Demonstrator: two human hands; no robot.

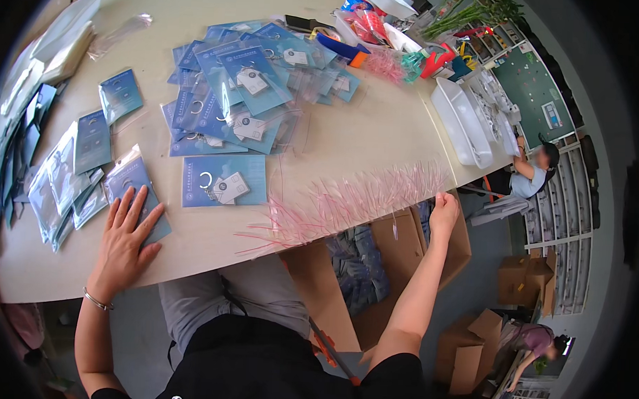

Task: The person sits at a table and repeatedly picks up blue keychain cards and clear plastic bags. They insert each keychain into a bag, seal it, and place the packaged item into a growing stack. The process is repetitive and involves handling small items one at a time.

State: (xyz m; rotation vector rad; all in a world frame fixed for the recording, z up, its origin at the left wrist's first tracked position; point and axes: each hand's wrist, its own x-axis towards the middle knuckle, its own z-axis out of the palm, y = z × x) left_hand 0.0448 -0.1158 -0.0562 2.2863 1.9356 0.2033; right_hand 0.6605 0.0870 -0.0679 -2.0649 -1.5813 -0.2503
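My left hand (127,229) lies flat with fingers spread on a blue card (132,170) in a clear sleeve. My right hand (443,216) is closed at the table's front edge; what its fingers hold, if anything, is hidden. Beside it runs a row of thin clear and pink plastic strips (362,190) along that edge. Between my hands lies a bagged blue card with a white keychain (224,181). A heap of similar bagged keychain cards (255,130) is piled behind it. Bagged cards without visible keychains (93,144) lie around my left hand.
Stacks of clear sleeves and cards (38,105) line the left side. Scissors and colourful tools (437,59) stand beside a white tray (463,123) at the far right. Open cardboard boxes (384,261) sit below the front edge. Two people work off to the right.
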